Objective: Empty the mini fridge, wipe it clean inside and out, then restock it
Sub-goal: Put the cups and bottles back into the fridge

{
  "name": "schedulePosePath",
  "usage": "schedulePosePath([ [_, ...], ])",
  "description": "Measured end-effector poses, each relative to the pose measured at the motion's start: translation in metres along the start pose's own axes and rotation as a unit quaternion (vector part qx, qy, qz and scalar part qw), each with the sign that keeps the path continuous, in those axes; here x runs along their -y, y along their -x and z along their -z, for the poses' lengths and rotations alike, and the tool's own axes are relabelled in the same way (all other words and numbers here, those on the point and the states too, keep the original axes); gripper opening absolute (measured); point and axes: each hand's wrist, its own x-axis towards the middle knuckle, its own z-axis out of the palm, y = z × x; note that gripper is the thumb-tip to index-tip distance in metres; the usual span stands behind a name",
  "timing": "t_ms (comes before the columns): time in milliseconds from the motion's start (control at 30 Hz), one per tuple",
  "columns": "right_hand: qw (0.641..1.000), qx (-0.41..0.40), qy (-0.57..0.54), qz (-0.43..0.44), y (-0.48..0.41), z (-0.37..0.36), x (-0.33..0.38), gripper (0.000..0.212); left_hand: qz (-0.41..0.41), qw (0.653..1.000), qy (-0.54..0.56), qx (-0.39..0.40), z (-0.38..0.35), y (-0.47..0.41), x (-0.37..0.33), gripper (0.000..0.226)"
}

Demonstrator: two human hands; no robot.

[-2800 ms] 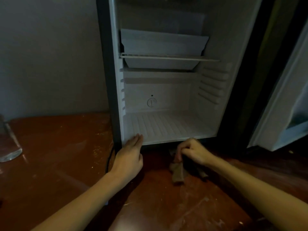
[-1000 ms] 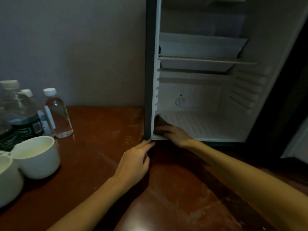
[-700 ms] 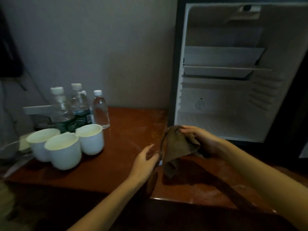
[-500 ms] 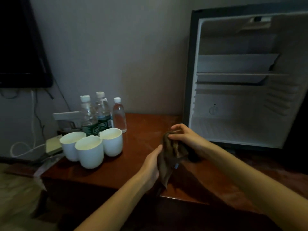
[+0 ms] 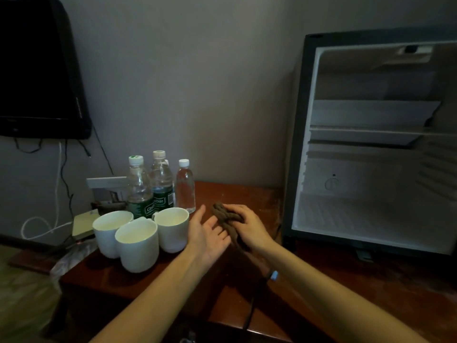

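Mini fridge: one mini fridge (image 5: 351, 219) stands on the right of the tabletop (image 5: 247, 194), its white interior facing the camera inside a dark frame.
Inside the fridge: one wire shelf (image 5: 366, 131) across the upper half, and one round dial (image 5: 331, 184) on the back wall.
Cloth: one brown cloth (image 5: 223, 215), bunched and twisted, is just left of the fridge's lower corner and above the tabletop.
Hands: the two hands are together. The right hand (image 5: 249, 226) has its fingers curled over the cloth and grips it. The left hand (image 5: 206, 233) lies flat, palm up, fingers straight, with its fingertips touching the cloth.
Wrist: one dark band (image 5: 272, 274) on the right wrist.
Bottles: three clear water bottles show plainly, two tall ones (image 5: 138, 189) (image 5: 162, 184) with dark labels and one smaller one (image 5: 185, 186) with a white cap, standing upright close together left of the hands.
Mugs: three white mugs (image 5: 110, 232) (image 5: 138, 243) (image 5: 171, 229), upright and touching, stand in front of the bottles.
Wall: one dark television (image 5: 37, 70) at the upper left, with one white cable (image 5: 58, 181) hanging below it.
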Motion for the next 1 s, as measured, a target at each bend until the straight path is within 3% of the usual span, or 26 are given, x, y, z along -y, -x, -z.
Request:
schedulePosePath([
  [167,0.996,0.015,0.085,-0.005,-0.053,-0.02,-0.027,0.046,-0.014,0.999,-0.014,-0.041,0.02,-0.012,-0.016,0.05],
  [333,0.978,-0.131,0.162,-0.007,-0.102,-0.037,-0.054,0.034,-0.055,0.986,-0.141,-0.073,0.048,-0.036,-0.019,0.043],
  [400,0.967,-0.14,0.212,-0.029,-0.115,-0.04,-0.069,0.026,-0.055,0.97,-0.219,-0.085,0.057,-0.045,-0.015,0.043],
  [533,0.951,-0.031,0.294,-0.093,-0.12,-0.046,-0.097,0.022,-0.071,0.929,-0.348,-0.105,0.067,-0.058,-0.008,0.04],
  [667,0.946,0.012,0.319,-0.057,-0.111,-0.043,-0.101,0.027,-0.115,0.905,-0.391,-0.123,0.065,-0.065,-0.003,0.039],
  [800,0.929,0.142,0.332,-0.077,-0.098,-0.03,-0.095,0.058,-0.155,0.873,-0.447,-0.119,0.063,-0.052,0.002,0.041],
  [867,0.94,0.147,0.294,-0.089,-0.092,-0.019,-0.084,0.067,-0.174,0.862,-0.457,-0.132,0.069,-0.04,0.003,0.04],
  [1000,0.996,-0.038,0.066,-0.038,-0.075,-0.003,-0.053,0.044,-0.21,0.863,-0.426,-0.173,0.089,-0.008,0.001,0.038],
])
